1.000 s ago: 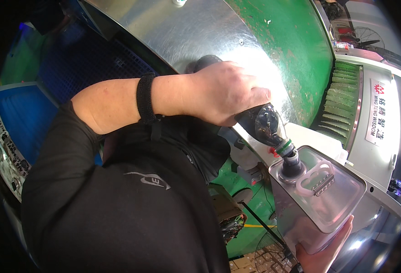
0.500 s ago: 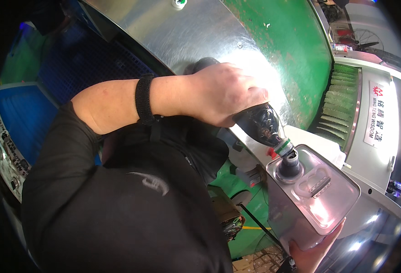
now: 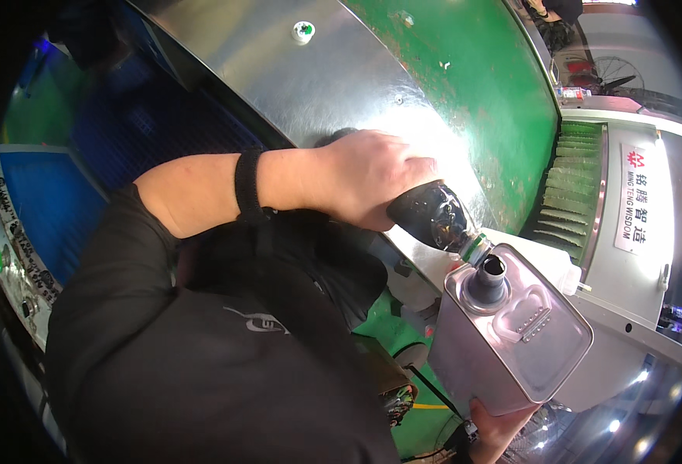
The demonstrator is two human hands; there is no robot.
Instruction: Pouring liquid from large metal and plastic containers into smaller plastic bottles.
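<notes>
Beside the metal tabletop point(image 3: 271, 54) is a silver, box-shaped tin point(image 3: 523, 352) — shiny, with a handle point(image 3: 526, 315) and a round dark spout point(image 3: 486, 290) on top. A dark, glossy bottle point(image 3: 438, 218) slants down, its neck at the spout. The left hand point(image 3: 380, 176), back upward, keeps its grip around the bottle — the right hand point(image 3: 499, 425) holds the tin's lower end.

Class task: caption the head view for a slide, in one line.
Left hand holds a dark bottle tilted beside the spout of a metal can; right hand supports the can.
</notes>
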